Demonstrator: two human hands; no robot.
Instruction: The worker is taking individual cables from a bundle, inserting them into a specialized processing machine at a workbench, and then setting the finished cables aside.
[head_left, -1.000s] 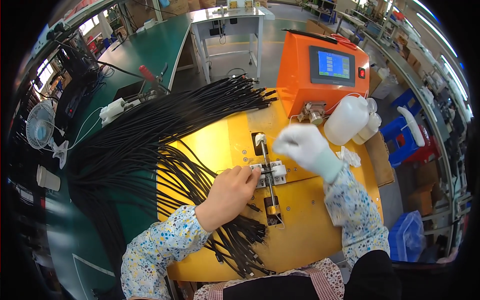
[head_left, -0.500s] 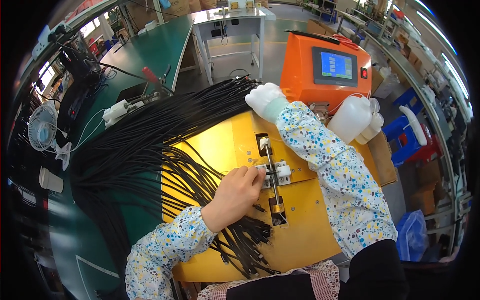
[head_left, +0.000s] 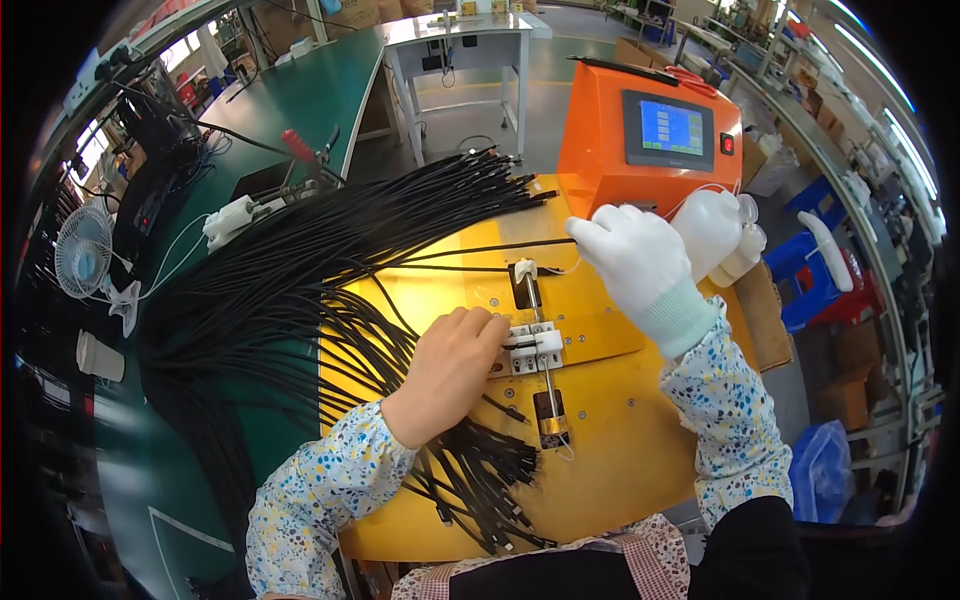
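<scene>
Wide open went the lane on the bare yellow plate (head_left: 630, 450), right between the white block (head_left: 545, 343) with its steel rod (head_left: 549, 382) and the right sleeve (head_left: 735, 420)! Up top, a lone black cable (head_left: 480, 247) barred the way, stretched across to the gloved right hand (head_left: 640, 262), with the orange machine (head_left: 595, 150) and white bottle (head_left: 705, 230) walling off the room beyond. Over on the left, the bare left hand (head_left: 448, 372) and lower cable bundle (head_left: 485, 480) crowded the block's approach!

Runs black along the cables (head_left: 400, 215) left of centre, yellow across the middle plate (head_left: 610, 470), orange over the upper-right machine (head_left: 598, 130), white on the gloved right hand (head_left: 642, 260), speckled blue-and-yellow on white sleeves (head_left: 335, 480) below.
</scene>
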